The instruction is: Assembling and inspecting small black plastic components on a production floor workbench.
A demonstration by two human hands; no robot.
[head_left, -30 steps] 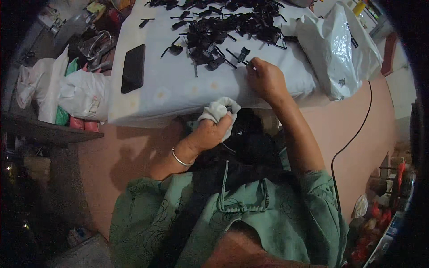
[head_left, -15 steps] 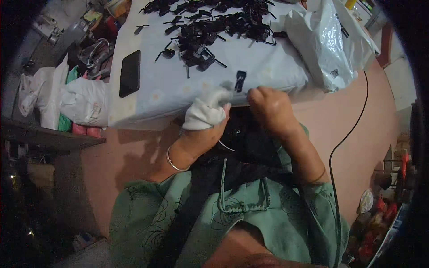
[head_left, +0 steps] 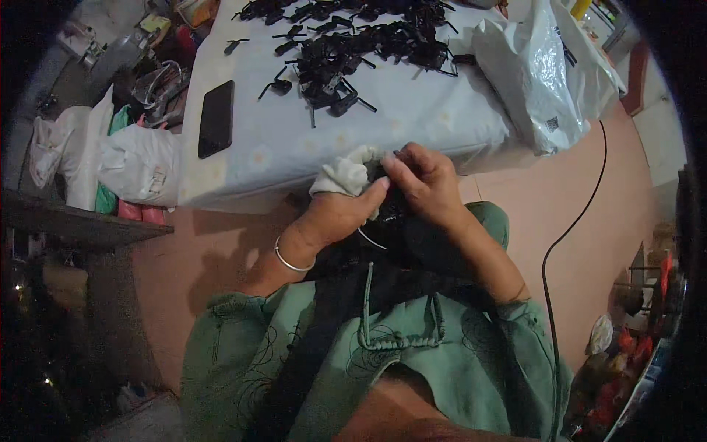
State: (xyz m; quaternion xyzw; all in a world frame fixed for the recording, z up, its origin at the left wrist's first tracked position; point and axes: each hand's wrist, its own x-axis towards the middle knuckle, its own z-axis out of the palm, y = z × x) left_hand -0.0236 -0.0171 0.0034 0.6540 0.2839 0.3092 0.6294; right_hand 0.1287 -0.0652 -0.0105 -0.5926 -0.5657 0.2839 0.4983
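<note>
Just off the table's near edge, my left hand (head_left: 335,217) is closed, with a bunched white cloth (head_left: 342,175) around its fingers. Its thumb points toward a small dark piece (head_left: 375,171) between the two hands, mostly hidden by fingers and cloth. Fingertips of my right hand (head_left: 427,180) pinch at this piece from the other side; its exact kind cannot be made out. Farther up the table lies a heap of black plastic parts (head_left: 339,59) with thin rod-like arms, a few of them lying apart at its left.
A black phone (head_left: 216,119) lies on the white-covered table (head_left: 265,166) at left. At right a large white plastic bag (head_left: 534,81) hangs over the edge. Stuffed bags (head_left: 140,166) sit on a left shelf. A black cable (head_left: 571,228) runs down at right.
The black piece seen near the table edge is gone from that spot. My right hand has turned from a fist to a pinch and come against my left hand and the cloth.
</note>
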